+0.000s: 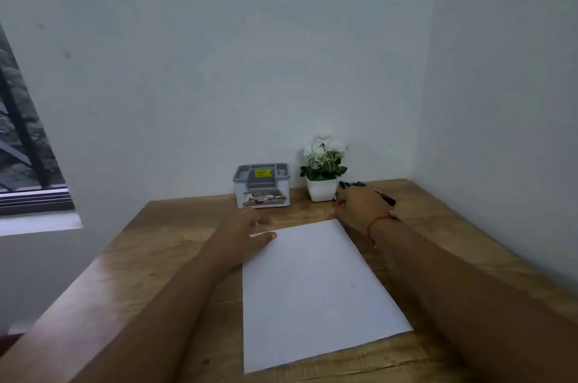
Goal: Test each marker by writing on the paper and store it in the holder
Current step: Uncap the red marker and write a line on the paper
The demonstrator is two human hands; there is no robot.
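Black marker (386, 197) in right hand (359, 207) angles back-left to front-right.

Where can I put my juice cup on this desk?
Bare wood lies left of the paper, beside the left hand, and along the right edge by the wall. The back is crowded: holder, plant pot, markers and right hand.

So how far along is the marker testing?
Barely started. The paper shows no marks, and no marker shows in the holder. The left hand rests at the paper's edge; the right hand reaches the dark markers beside the plant pot. All testing and storing remain.
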